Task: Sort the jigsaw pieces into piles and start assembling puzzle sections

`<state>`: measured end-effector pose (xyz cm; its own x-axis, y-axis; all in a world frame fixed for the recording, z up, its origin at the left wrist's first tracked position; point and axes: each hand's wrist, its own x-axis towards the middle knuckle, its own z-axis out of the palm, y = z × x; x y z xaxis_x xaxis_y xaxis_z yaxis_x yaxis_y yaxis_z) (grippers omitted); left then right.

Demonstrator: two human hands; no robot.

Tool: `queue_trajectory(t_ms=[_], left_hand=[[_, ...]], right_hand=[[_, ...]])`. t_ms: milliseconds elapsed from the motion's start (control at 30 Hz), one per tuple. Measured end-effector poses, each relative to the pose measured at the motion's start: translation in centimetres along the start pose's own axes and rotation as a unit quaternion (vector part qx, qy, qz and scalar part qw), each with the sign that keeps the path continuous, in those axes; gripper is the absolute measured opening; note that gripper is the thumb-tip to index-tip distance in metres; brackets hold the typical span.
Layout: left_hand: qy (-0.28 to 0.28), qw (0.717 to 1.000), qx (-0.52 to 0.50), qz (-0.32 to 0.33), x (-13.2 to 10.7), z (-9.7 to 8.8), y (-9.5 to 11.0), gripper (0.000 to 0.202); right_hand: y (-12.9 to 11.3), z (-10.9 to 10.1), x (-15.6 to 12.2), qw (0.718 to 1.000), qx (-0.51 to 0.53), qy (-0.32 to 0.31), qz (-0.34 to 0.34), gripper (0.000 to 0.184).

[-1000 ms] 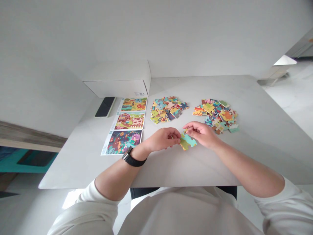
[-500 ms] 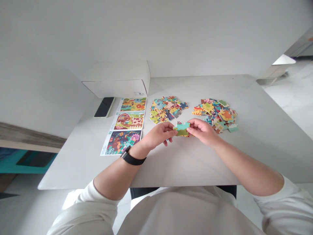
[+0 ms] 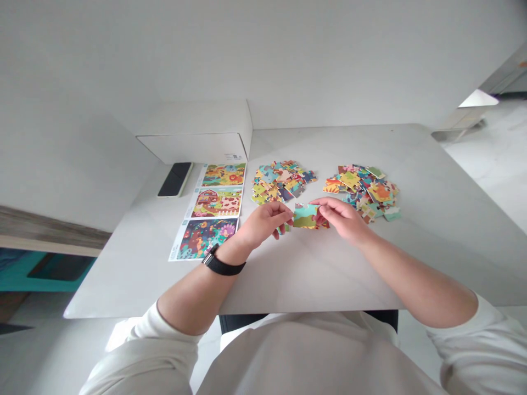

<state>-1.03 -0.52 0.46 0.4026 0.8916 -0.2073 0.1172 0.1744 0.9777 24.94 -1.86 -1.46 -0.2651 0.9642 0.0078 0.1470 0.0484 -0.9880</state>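
A teal and green jigsaw piece [image 3: 304, 216] is held up between my hands, its printed side facing me. My left hand [image 3: 267, 222], with a black watch [image 3: 222, 263] on the wrist, pinches its left edge. My right hand [image 3: 343, 218] grips the upper right edge between thumb and forefinger. Reddish pieces [image 3: 324, 223] show just behind the held piece, beside my right fingers, and a bit of green shows under my left fingers. Two heaps of loose pieces lie beyond: a left pile [image 3: 280, 181] and a right pile [image 3: 364, 189], partly behind my right hand.
Three picture sheets, of a savanna [image 3: 224, 174], a farm [image 3: 217, 202] and a night forest [image 3: 206, 238], lie in a column at left. A phone [image 3: 175, 179] rests next to them. Behind stands a white box [image 3: 193, 147] against the wall, on the pale table [image 3: 436, 219].
The held piece has tilted to face me more and shifted slightly left. My right fingers have moved up along its right edge. The piles stay as they were.
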Motion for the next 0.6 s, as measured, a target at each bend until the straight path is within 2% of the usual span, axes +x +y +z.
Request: queue_trajectory(t_ms=[100, 400, 600], left_hand=[[0.013, 1.0, -0.009, -0.006, -0.01, 0.02, 0.05, 0.036], [-0.006, 1.0, -0.006, -0.022, -0.08, 0.04, -0.08, 0.04], [-0.013, 0.999, 0.034, -0.014, -0.1, -0.05, -0.06, 0.037]], right_hand=[[-0.11, -0.13, -0.06, 1.0, -0.009, 0.004, -0.015, 0.046], [-0.01, 0.03, 0.21, 1.0, -0.009, -0.008, -0.012, 0.045], [0.29, -0.17, 0.16, 1.0, -0.009, -0.008, -0.009, 0.042]])
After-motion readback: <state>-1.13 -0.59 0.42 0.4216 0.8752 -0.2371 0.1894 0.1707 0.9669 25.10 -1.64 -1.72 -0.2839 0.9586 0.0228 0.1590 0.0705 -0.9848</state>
